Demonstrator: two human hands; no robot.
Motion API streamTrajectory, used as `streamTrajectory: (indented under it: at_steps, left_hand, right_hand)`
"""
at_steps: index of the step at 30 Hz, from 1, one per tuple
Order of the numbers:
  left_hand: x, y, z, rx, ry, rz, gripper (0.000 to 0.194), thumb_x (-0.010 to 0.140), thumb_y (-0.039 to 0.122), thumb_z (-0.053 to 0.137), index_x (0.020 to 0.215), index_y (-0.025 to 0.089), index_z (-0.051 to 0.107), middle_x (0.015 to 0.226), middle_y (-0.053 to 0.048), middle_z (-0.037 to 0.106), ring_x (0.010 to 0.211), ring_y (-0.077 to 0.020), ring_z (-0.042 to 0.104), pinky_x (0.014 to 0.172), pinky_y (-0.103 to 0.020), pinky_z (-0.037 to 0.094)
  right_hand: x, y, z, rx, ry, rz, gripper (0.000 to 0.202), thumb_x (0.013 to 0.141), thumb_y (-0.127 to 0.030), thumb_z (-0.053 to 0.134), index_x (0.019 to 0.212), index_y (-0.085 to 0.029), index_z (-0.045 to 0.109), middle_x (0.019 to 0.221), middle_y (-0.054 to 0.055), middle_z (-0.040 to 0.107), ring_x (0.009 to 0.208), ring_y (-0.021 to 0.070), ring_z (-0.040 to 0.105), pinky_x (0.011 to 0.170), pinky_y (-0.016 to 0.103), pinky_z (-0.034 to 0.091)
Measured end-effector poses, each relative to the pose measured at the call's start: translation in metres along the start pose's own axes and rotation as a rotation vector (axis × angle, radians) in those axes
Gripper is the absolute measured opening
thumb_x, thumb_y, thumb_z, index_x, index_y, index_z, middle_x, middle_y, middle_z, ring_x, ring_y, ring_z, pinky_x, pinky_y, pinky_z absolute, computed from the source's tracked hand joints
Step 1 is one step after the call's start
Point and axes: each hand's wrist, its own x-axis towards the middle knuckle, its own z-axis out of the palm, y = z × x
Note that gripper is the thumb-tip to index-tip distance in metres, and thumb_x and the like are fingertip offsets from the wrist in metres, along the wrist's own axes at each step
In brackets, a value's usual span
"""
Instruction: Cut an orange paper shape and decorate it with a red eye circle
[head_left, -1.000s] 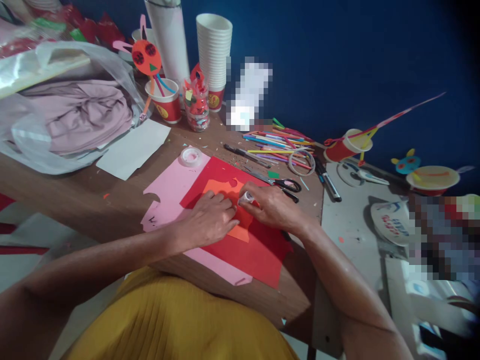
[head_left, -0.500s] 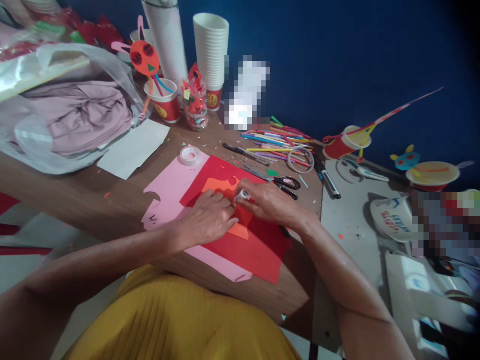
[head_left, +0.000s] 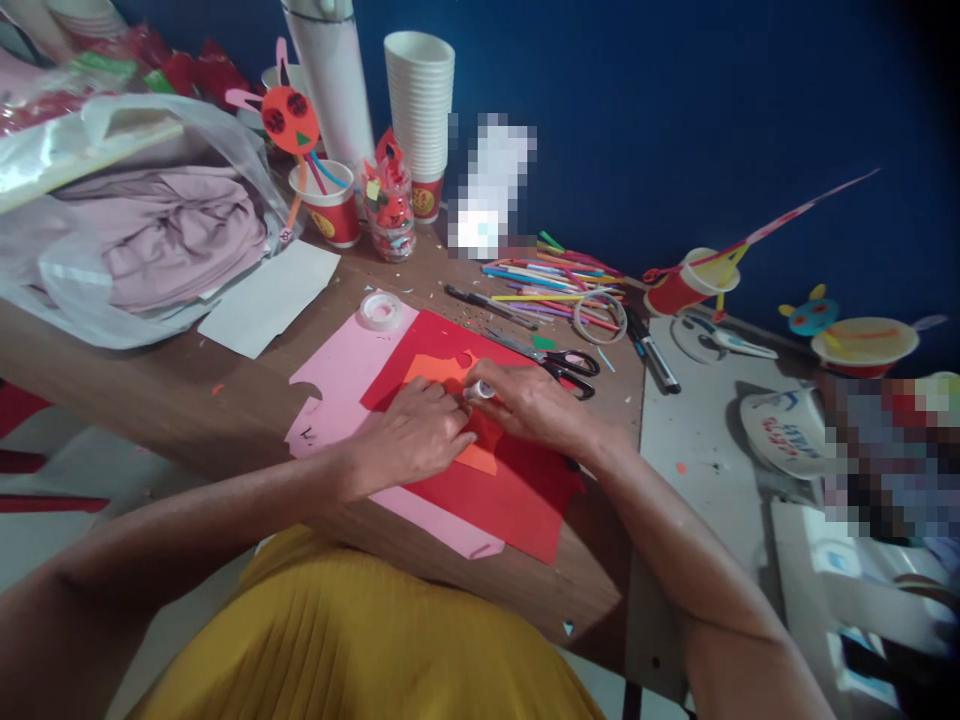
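Note:
My left hand point(head_left: 416, 435) presses flat on an orange paper piece point(head_left: 439, 370), fingers closed together. The orange piece lies on a red sheet point(head_left: 510, 500), which overlaps a pink sheet point(head_left: 341, 370) on the wooden table point(head_left: 150, 400). My right hand point(head_left: 536, 405) grips a small white tube, likely a glue stick point(head_left: 478, 391), with its tip down on the orange paper beside my left fingers. Black-handled scissors point(head_left: 559, 362) lie just beyond my right hand.
A tape roll point(head_left: 380, 310) sits past the pink sheet. Further back are coloured sticks and pens point(head_left: 547, 285), a stack of paper cups point(head_left: 418, 110), a red cup with a paper figure point(head_left: 334, 210), a jar point(head_left: 392, 215) and a plastic bag of cloth point(head_left: 135, 230). Paper-cup crafts point(head_left: 694, 280) stand at right.
My right hand has slid the glue stick a little to the left across the orange paper, closer to my left fingers. My left hand stays pressed in place.

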Motion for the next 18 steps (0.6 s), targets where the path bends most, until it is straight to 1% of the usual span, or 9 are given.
streamTrajectory:
  at_steps: [3, 5, 10, 13, 18]
  left_hand:
    - [-0.001, 0.0, 0.0, -0.003, 0.003, 0.003, 0.031, 0.093, 0.033, 0.042, 0.096, 0.011, 0.064, 0.09, -0.011, 0.065, 0.091, -0.0275, 0.056, 0.084, -0.043, 0.038]
    - [-0.002, -0.001, 0.0, -0.004, 0.001, 0.006, 0.032, 0.094, 0.033, 0.041, 0.098, 0.011, 0.063, 0.092, -0.011, 0.064, 0.092, -0.0279, 0.055, 0.083, -0.043, 0.038]
    - [-0.002, -0.001, 0.0, -0.02, -0.004, 0.006, 0.033, 0.095, 0.034, 0.038, 0.098, 0.012, 0.063, 0.094, -0.011, 0.064, 0.093, -0.0279, 0.055, 0.084, -0.044, 0.037]
    - [-0.001, 0.0, -0.001, -0.02, -0.018, -0.003, 0.032, 0.095, 0.034, 0.038, 0.098, 0.013, 0.062, 0.095, -0.011, 0.064, 0.092, -0.0274, 0.056, 0.083, -0.043, 0.037]
    - [-0.002, 0.001, -0.001, 0.0, -0.001, -0.007, 0.031, 0.094, 0.034, 0.039, 0.097, 0.014, 0.062, 0.095, -0.01, 0.064, 0.091, -0.0264, 0.056, 0.082, -0.041, 0.038]
  right_hand:
    - [0.002, 0.0, -0.006, -0.051, -0.04, 0.041, 0.01, 0.09, -0.021, 0.05, 0.099, -0.016, 0.051, 0.08, 0.005, 0.066, 0.072, 0.0189, 0.061, 0.059, 0.025, 0.033]
    - [0.002, 0.0, -0.01, -0.076, -0.065, 0.056, 0.012, 0.089, -0.021, 0.052, 0.1, -0.016, 0.051, 0.08, 0.006, 0.067, 0.072, 0.0193, 0.062, 0.059, 0.025, 0.032]
    - [0.0, 0.0, -0.015, -0.112, -0.084, 0.07, 0.012, 0.088, -0.019, 0.052, 0.1, -0.015, 0.052, 0.08, 0.007, 0.067, 0.071, 0.0195, 0.062, 0.058, 0.026, 0.03]
    - [-0.001, -0.001, -0.015, -0.095, -0.087, 0.078, 0.012, 0.088, -0.019, 0.051, 0.099, -0.016, 0.053, 0.08, 0.007, 0.067, 0.072, 0.0197, 0.062, 0.057, 0.026, 0.031]
    - [-0.001, 0.002, -0.014, -0.014, -0.054, 0.115, 0.013, 0.088, -0.022, 0.052, 0.101, -0.017, 0.053, 0.085, 0.007, 0.069, 0.077, 0.0212, 0.064, 0.061, 0.026, 0.035]
